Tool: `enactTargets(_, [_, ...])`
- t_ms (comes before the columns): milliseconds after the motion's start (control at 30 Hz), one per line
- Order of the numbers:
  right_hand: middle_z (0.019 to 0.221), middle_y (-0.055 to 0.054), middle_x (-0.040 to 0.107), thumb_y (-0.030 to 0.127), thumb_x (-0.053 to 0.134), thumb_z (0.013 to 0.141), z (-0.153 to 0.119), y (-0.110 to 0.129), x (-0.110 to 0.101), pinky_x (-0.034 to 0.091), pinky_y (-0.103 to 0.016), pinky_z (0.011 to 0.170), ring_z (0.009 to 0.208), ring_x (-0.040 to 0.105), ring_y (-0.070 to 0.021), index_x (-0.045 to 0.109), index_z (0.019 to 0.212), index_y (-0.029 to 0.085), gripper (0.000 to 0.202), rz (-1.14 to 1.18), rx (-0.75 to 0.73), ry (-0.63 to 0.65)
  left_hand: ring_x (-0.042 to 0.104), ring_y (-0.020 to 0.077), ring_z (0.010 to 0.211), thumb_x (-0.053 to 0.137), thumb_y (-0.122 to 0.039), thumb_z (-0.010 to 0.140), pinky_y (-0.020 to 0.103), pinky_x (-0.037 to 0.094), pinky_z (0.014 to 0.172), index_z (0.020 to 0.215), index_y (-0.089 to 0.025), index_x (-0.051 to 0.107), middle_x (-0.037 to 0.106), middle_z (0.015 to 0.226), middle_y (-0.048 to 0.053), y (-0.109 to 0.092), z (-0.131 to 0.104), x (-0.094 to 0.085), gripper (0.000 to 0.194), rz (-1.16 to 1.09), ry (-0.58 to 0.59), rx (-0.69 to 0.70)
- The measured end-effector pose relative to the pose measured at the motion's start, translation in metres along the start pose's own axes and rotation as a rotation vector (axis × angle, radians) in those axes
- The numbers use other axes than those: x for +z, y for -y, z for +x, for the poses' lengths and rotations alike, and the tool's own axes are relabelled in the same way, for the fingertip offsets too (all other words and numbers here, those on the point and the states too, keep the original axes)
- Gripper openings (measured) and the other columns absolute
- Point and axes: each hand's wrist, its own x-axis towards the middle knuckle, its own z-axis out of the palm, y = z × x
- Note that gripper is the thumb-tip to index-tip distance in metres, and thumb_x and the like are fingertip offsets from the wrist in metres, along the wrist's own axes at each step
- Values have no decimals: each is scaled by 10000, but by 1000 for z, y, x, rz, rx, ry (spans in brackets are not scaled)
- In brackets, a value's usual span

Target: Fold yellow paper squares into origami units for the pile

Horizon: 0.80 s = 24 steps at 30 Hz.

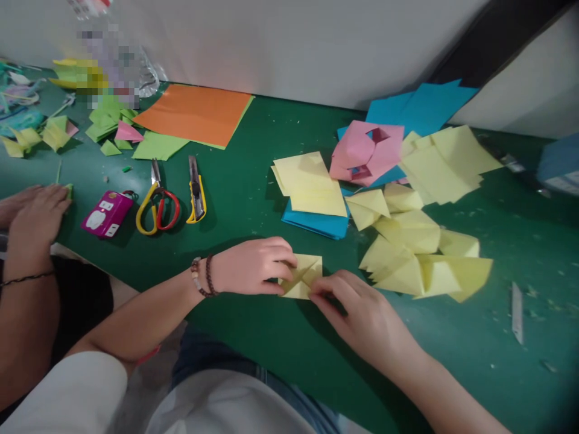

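Note:
Between my hands, flat on the green table, lies a small square of folded yellow paper (305, 279) with creases meeting near its middle. The curled fingers of my left hand (253, 265) grip its left side, with the thumb at the lower edge. At its lower right, my right hand (350, 298) pinches the paper between thumb and fingertips. Just beyond are stacked yellow sheets (312, 184) on folded blue paper (316, 224). To the right sits a cluster of folded yellow paper pieces (407, 241).
A joined pink paper shape (366, 150) stands behind, near blue sheets (416, 108). Scissors (158, 202), a yellow cutter knife (196, 190) and a purple box (107, 214) lie left. Orange paper (196, 114) is at the wall. Another person's hands (38, 211) work at far left.

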Motion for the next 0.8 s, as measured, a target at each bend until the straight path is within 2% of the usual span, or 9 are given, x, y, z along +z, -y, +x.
enactTargets(267, [816,-52,698,164,505,939,0,-1,1,531,-278,669,737,637,-163,646,929,169,141,-26,-41,-11,546,228,1076,590,-220,902,335,476,965,783,-153,727,660,1079,111,1,-3,-3,194,-49,-8,25])
enactTargets(567, [826,-60,680,167,480,942,-1,1,3,536,-297,679,753,627,-170,654,940,168,173,-74,-54,3,560,198,929,567,-193,910,320,475,853,731,-183,725,669,978,86,-3,-2,-4,239,-30,10,34])
enactTargets(800, [803,-54,681,145,477,921,-3,2,5,529,-295,653,724,619,-168,656,894,175,183,-96,-13,5,554,195,907,546,-221,909,326,453,856,730,-166,666,672,962,80,-5,-1,-3,222,-53,-1,20])
